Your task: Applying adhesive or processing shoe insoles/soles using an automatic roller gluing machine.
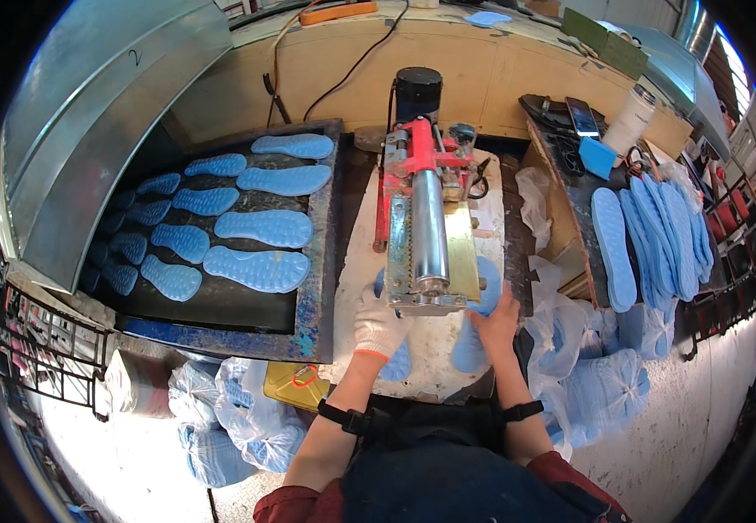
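Note:
Two light blue shoe insoles lie side by side on a worn white board point(356, 261), partly under the head of a red and silver press point(430, 231). My left hand point(381, 321), in a white knit glove, closes on the left insole point(395, 362); this insole's toe and heel ends show beyond the glove. My bare right hand point(497, 321) grips the outer edge of the right insole point(468, 350), thumb on top and fingers along the side. The press head hides the inner parts of both insoles and some of my left fingertips.
Left, a dark tray point(321, 305) bears rows of blue insoles point(260, 268) running under a metal hood point(125, 131). Right, a bench holds stacked insoles point(661, 235), a phone point(581, 116) and a white bottle point(630, 120). Bagged insoles point(600, 388) and a yellow container point(291, 385) sit below.

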`<act>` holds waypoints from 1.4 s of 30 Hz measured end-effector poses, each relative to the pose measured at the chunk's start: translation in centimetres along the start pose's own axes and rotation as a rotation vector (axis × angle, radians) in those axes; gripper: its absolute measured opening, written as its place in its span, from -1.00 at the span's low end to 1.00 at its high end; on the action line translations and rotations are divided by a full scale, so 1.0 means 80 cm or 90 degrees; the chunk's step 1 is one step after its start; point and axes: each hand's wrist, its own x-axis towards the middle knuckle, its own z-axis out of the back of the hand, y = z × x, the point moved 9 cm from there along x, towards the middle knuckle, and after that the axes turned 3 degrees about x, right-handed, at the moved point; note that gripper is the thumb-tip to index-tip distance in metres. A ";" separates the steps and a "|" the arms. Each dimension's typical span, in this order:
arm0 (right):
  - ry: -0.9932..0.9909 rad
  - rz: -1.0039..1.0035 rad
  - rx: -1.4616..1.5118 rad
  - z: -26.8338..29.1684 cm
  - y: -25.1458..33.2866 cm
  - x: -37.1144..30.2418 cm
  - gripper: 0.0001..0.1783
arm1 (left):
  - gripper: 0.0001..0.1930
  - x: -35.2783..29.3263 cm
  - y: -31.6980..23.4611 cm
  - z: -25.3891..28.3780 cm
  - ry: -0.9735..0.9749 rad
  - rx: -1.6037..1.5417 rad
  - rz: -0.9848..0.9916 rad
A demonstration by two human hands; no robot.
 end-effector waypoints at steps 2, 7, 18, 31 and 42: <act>0.001 -0.090 0.078 0.004 -0.020 0.003 -0.17 | -0.33 -0.002 0.005 -0.011 0.065 -0.046 0.027; 0.079 -0.081 0.181 -0.027 -0.041 0.004 -0.49 | -0.48 -0.017 -0.011 0.037 -0.132 0.001 -0.154; 0.044 -0.058 0.045 -0.024 -0.021 0.011 -0.43 | -0.42 -0.026 0.012 0.044 0.066 -0.454 0.071; 0.683 -0.259 0.648 -0.059 0.099 -0.064 -0.65 | -0.67 -0.070 -0.027 -0.010 0.455 -0.994 0.248; 0.431 -0.302 0.650 -0.013 0.047 -0.038 -0.47 | -0.55 -0.083 -0.026 0.019 0.465 -0.905 0.174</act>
